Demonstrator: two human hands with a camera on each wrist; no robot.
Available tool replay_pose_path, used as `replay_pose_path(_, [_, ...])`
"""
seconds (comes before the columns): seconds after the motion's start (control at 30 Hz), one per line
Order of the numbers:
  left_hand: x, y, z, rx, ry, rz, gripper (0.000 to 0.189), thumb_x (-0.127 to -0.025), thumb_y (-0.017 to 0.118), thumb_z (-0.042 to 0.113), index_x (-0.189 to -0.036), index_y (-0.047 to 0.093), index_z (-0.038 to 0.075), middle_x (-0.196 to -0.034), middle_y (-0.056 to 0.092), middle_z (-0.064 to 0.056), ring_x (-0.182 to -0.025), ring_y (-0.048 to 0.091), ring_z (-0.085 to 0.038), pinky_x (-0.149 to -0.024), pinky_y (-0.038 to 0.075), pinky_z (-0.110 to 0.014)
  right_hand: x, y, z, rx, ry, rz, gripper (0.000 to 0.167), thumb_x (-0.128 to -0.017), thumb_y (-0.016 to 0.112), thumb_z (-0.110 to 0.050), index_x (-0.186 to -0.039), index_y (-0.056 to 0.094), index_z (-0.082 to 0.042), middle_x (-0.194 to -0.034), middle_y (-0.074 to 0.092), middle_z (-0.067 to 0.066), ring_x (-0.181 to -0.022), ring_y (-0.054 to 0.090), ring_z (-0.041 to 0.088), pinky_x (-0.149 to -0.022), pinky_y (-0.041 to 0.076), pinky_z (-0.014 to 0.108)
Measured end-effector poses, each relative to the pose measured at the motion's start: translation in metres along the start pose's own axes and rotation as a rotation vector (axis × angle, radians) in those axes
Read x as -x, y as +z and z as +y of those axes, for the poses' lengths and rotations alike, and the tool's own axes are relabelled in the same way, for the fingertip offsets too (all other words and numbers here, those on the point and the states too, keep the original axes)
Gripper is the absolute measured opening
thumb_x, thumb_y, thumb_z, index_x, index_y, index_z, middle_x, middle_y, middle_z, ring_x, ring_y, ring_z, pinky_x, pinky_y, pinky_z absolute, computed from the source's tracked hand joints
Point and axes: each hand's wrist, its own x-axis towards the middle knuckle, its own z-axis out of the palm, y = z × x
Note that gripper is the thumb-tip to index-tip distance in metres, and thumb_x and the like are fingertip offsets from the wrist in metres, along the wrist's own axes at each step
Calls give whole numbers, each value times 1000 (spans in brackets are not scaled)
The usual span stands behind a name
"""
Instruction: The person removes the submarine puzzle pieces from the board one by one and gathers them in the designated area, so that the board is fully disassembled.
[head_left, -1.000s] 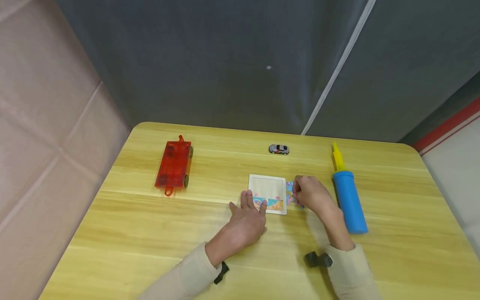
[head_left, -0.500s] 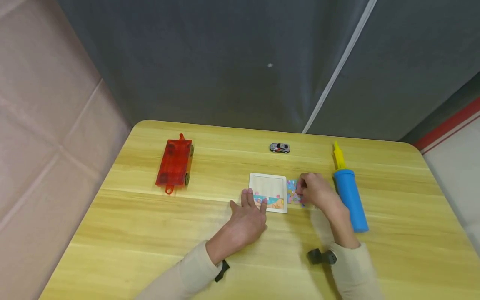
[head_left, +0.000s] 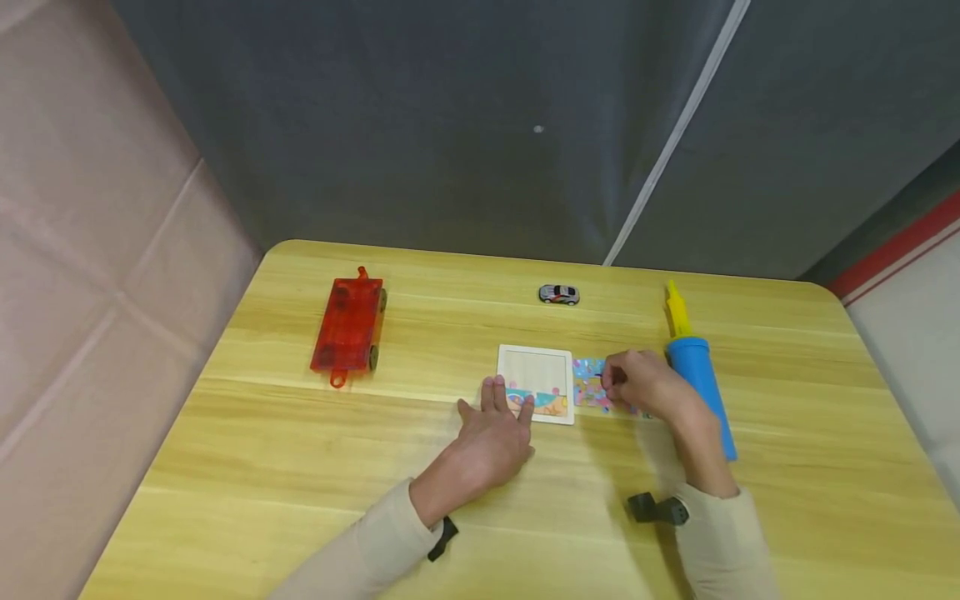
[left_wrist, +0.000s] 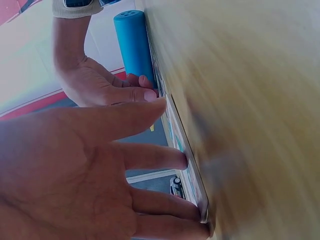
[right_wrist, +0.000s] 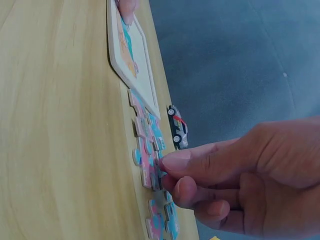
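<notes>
A white-rimmed square puzzle tray (head_left: pixel 535 367) lies on the table, with fitted pieces (head_left: pixel 551 405) along its near edge. My left hand (head_left: pixel 491 442) rests on the tray's near left part, fingers extended and spread; in the left wrist view the fingertips touch its edge. Right of the tray lie several loose pink and blue puzzle pieces (right_wrist: pixel 145 150), some overlapping. Over them, my right hand (head_left: pixel 648 390) has thumb and index finger together at a puzzle piece (right_wrist: pixel 159 172), pinching it low over the table; the fingers hide most of it.
A blue hand pump (head_left: pixel 701 375) with a yellow nozzle lies right of the right hand, partly behind the forearm. A small silver toy car (head_left: pixel 558 294) stands behind the tray. At left sits a red translucent wheeled toy base (head_left: pixel 348 325). A dark partition (head_left: pixel 450 150) rises behind the table.
My right hand has moved to the right, away from the tray, uncovering more of the loose puzzle pieces. My left hand has stayed on the tray.
</notes>
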Motion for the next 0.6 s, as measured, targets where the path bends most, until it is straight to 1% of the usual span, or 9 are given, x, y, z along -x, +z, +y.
replay_pose_path(0.1, [-1, 1, -2, 9, 2, -7, 71, -112, 59, 48, -172, 39, 16, -173, 26, -38, -164, 28, -52, -111, 47, -77, 1, 1, -5, 32, -41, 34, 15, -99, 68, 8, -92, 69, -5, -78, 62, 4, -68, 54, 17, -66, 46, 29])
replay_pose_path(0.2, [1, -4, -3, 17, 3, -43, 71, -113, 56, 49, -173, 36, 17, -174, 23, -38, -165, 25, -51, -113, 45, -77, -1, 8, -17, 45, -130, 82, 14, -101, 71, 5, -91, 70, -6, -81, 64, 3, -73, 55, 18, -69, 48, 30])
replay_pose_path(0.27, [6, -12, -3, -1, -2, -67, 70, -114, 55, 50, -173, 37, 18, -175, 24, -36, -165, 26, -49, -115, 45, -75, -5, 16, -27, 40, -194, 103, 9, -101, 76, -1, -95, 71, -5, -85, 66, 3, -78, 57, 17, -71, 50, 30])
replay_pose_path(0.33, [11, -22, -3, -28, -6, -80, 70, -114, 54, 51, -173, 38, 17, -174, 26, -36, -165, 28, -48, -117, 45, -72, -9, 26, -37, 37, -235, 112, 8, -100, 79, -5, -99, 71, -4, -88, 66, 3, -79, 58, 16, -72, 51, 30])
replay_pose_path(0.4, [16, -29, -1, -53, -7, -75, 69, -114, 55, 50, -172, 40, 16, -174, 29, -35, -164, 30, -47, -118, 46, -69, -10, 34, -45, 58, -229, 121, 14, -98, 83, -9, -103, 70, -5, -93, 65, 3, -80, 58, 16, -72, 52, 30])
replay_pose_path(0.43, [18, -31, 0, -66, -11, -63, 69, -113, 56, 50, -171, 42, 16, -174, 31, -34, -164, 32, -46, -119, 46, -68, -10, 37, -49, 73, -214, 124, 17, -97, 84, -11, -104, 70, -5, -95, 63, 4, -81, 58, 16, -72, 53, 31])
replay_pose_path(0.5, [21, -33, 2, -83, -4, -50, 69, -113, 57, 50, -170, 42, 14, -175, 30, -32, -165, 31, -45, -121, 45, -66, -9, 42, -54, 106, -169, 132, 22, -96, 87, -13, -104, 68, -5, -99, 61, 6, -81, 58, 17, -71, 54, 33])
replay_pose_path(0.53, [20, -30, 3, -78, 5, -38, 69, -113, 58, 49, -170, 43, 13, -176, 29, -31, -165, 30, -44, -122, 44, -65, -8, 43, -56, 123, -147, 139, 24, -95, 88, -15, -104, 68, -6, -101, 60, 7, -80, 58, 18, -70, 54, 34])
replay_pose_path(0.6, [20, -29, 5, -96, 33, -39, 70, -113, 56, 51, -170, 42, 13, -178, 26, -27, -167, 26, -41, -126, 41, -62, -6, 45, -58, 135, -118, 148, 25, -94, 89, -15, -105, 68, -5, -104, 59, 9, -79, 58, 20, -68, 55, 36])
